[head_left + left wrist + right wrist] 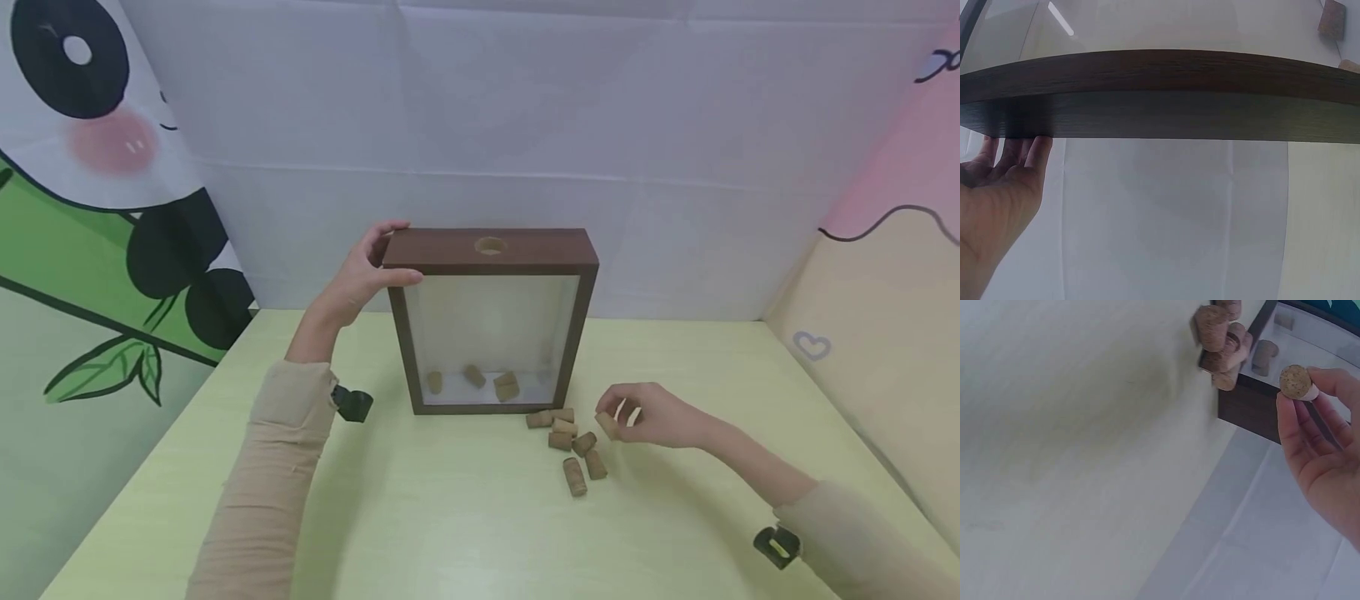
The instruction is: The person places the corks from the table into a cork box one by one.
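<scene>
A dark wooden shadow-box frame with a clear front stands upright on the pale green table; a round hole is in its top and several corks lie inside. My left hand grips the frame's top left corner, fingers over the back, thumb on the front; the left wrist view shows the fingers under the frame edge. To the frame's right, my right hand pinches one cork just above the table. Several loose corks lie beside it.
A white cloth wall stands behind the frame, a panda-print panel on the left, a pink and beige panel on the right. Bare tabletop stretches toward me in front of the frame.
</scene>
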